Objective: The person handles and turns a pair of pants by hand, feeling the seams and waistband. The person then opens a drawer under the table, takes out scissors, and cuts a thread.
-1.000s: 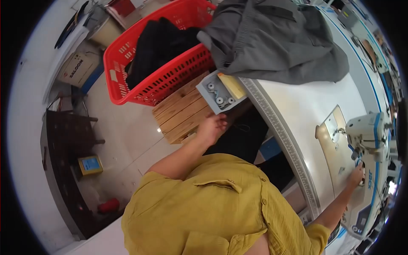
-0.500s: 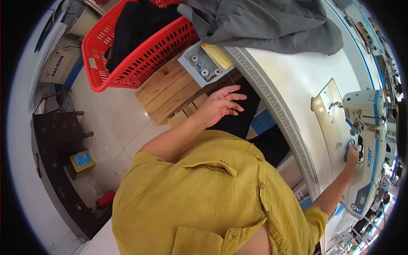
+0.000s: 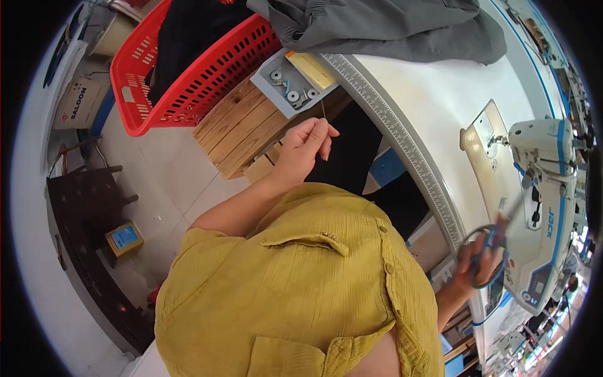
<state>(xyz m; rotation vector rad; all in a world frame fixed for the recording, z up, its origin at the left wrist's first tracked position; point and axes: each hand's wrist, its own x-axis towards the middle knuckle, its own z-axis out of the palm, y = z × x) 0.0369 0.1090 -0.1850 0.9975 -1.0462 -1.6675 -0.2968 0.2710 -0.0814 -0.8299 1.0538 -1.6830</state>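
My left hand point(image 3: 300, 151) is closed in a pinch beside the small grey drawer. A thin thread point(image 3: 323, 110) runs down from the drawer side to its fingertips. The grey drawer point(image 3: 271, 96) holds several metal bobbins point(image 3: 293, 96) and small metal parts. On the other side, my right hand point(image 3: 470, 262) grips scissors with blue handles point(image 3: 500, 271); hand and blades are smeared by motion. The scissors are over the table's front edge, near the white Jack sewing machine point(image 3: 545, 207).
A red basket point(image 3: 207, 81) with black cloth stands at upper left, near a wooden crate point(image 3: 235, 132). Grey cloth point(image 3: 389, 28) covers the far part of the white sewing table point(image 3: 427, 88). A measuring tape point(image 3: 402, 138) lines its edge.
My left hand has gone from spread fingers to a pinch on the thread. My right hand has lifted the scissors from beside the machine and drawn them toward my body.
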